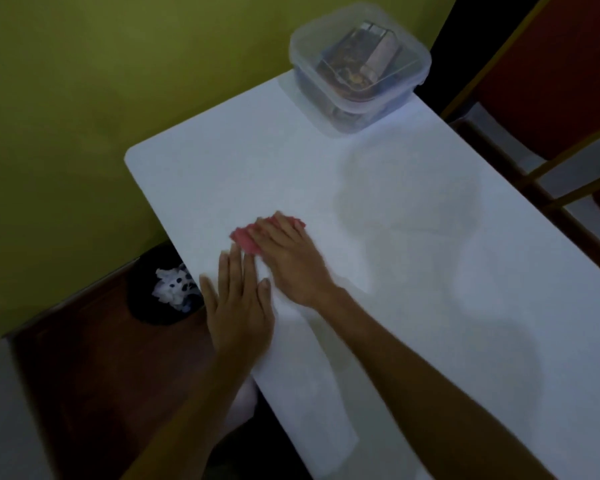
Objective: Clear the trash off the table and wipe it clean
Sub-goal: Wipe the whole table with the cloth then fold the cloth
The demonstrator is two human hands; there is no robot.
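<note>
Cloth (245, 239), one pink piece, is lying on the white table (395, 306) a little toward 9 o'clock of the tabletop's middle, near the table's left edge; the right hand (290, 258) is lying flat on top of it, fingers stretched out side by side and pressing down, its outline smeared by motion blur; the cloth is showing past the fingertips toward 10 o'clock. One left hand (238, 308) is resting palm-down on the table just at 7 o'clock of the cloth, fingers straight and slightly spread, holding nothing, its fingertips just beside the cloth's near edge; whether they are touching it I cannot tell.

One clear plastic box (359, 64) with a lid is sitting at the far corner of the table, at 12 o'clock, with dark contents too blurred to name. One black bin (163, 285) is standing on the floor at 9 o'clock, beside the table's edge, with crumpled white paper (172, 287) showing inside it. One red chair (548, 81) with a yellowish frame is standing at 2 o'clock, past the table's right edge.
</note>
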